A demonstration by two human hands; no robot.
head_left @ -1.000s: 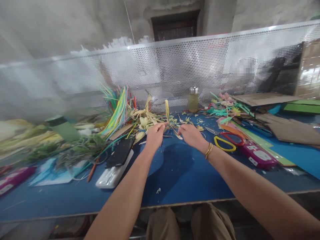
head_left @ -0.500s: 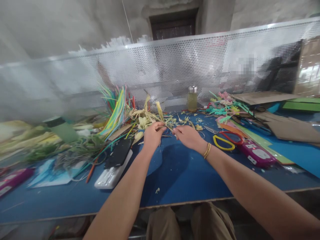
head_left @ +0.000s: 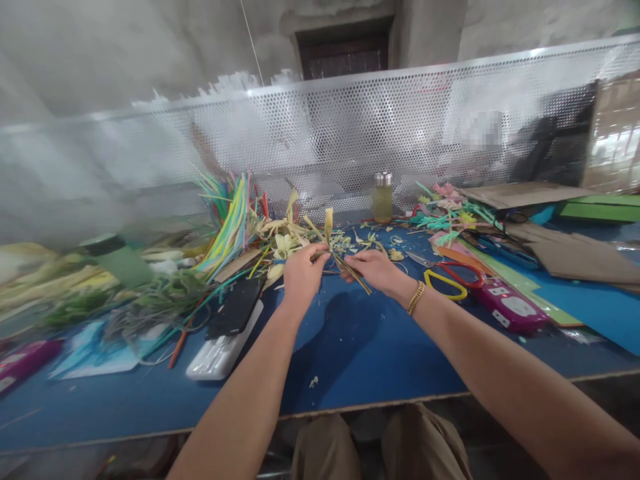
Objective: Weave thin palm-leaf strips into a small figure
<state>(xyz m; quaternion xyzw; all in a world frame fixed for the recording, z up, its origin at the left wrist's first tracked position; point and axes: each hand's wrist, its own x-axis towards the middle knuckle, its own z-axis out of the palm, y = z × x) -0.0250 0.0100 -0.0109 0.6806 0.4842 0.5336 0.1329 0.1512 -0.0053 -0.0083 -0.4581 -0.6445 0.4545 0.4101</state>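
Observation:
My left hand [head_left: 305, 272] is closed, its thumb and fingers pinching a bundle of thin, dry, straw-coloured leaf strips [head_left: 361, 283]. One broad pale end sticks up above the fingertips, while the thin stems slant down to the right. Close beside it, my right hand [head_left: 377, 272], with a gold bracelet at the wrist, has its fingers closed on the same strips. Part of the bundle is hidden behind the fingers. Just beyond both hands lie cream-coloured dried petals [head_left: 284, 245] and pale scraps on the blue table [head_left: 350, 353].
Scissors [head_left: 447, 285] with red and yellow handles lie at right, against a purple device [head_left: 513, 308]. A black phone [head_left: 235, 310] rests on a white case at left. Colourful stems [head_left: 235, 223], a glass jar [head_left: 383, 200] and a perforated metal screen [head_left: 340, 133] stand behind.
The leaf strips have turned between my hands: their stems now jut down to the right past my right fingers, and the pale end stands more upright. Both hands stay close together.

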